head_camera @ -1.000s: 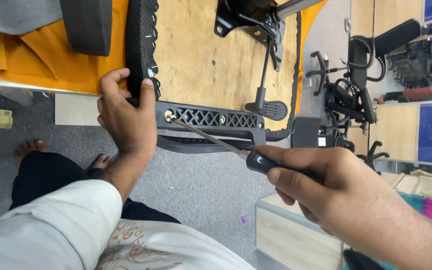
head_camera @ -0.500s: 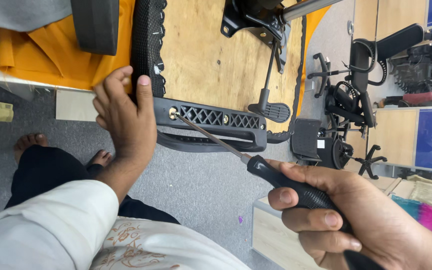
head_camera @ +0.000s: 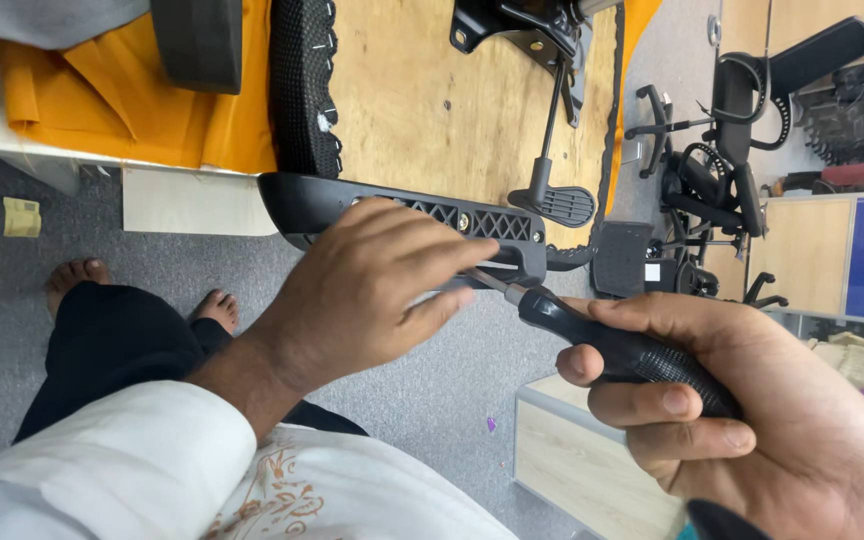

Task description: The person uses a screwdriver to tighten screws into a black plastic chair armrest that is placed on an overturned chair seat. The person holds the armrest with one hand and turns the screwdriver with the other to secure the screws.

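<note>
Holding a screwdriver (head_camera: pixel 602 345) in the right hand (head_camera: pixel 752 410), fingers wrapped tight round the black textured handle, thumb on top. Shaft pokes out towards the left and goes under the fingertips of the left hand (head_camera: pixel 372 290), so the tip is hidden, can't tell where it sits exactly.

Left hand is spread palm down w/ fingers loosely curled over the shaft, right up against the black plastic armrest (head_camera: pixel 402 215). Looks like fingertips pinch or steady the metal shaft, but can't say for sure if it's properly clamped on it. The 2 hands are close together, not touching afaict.

Armrest lies along the edge of the upturned chair seat (head_camera: pixel 432 100), whose bare plywood underside faces the camera, w/ black mesh fabric (head_camera: pixel 302 90) stapled round the edge. Armrest has a lattice pattern section w/ a screw head (head_camera: pixel 463 222) showing just past the left fingertips. A black lever w/ a paddle end (head_camera: pixel 557 200) runs down from the metal mechanism (head_camera: pixel 522 25) at the top of the seat.

Orange cloth (head_camera: pixel 142 110) under the seat on the left. Below that grey carpet floor (head_camera: pixel 432 390), bare feet (head_camera: pixel 142 290), white sleeve (head_camera: pixel 102 460) on the left arm. More black chair parts (head_camera: pixel 722 140) piled at the right, near some wooden panels (head_camera: pixel 802 250).
</note>
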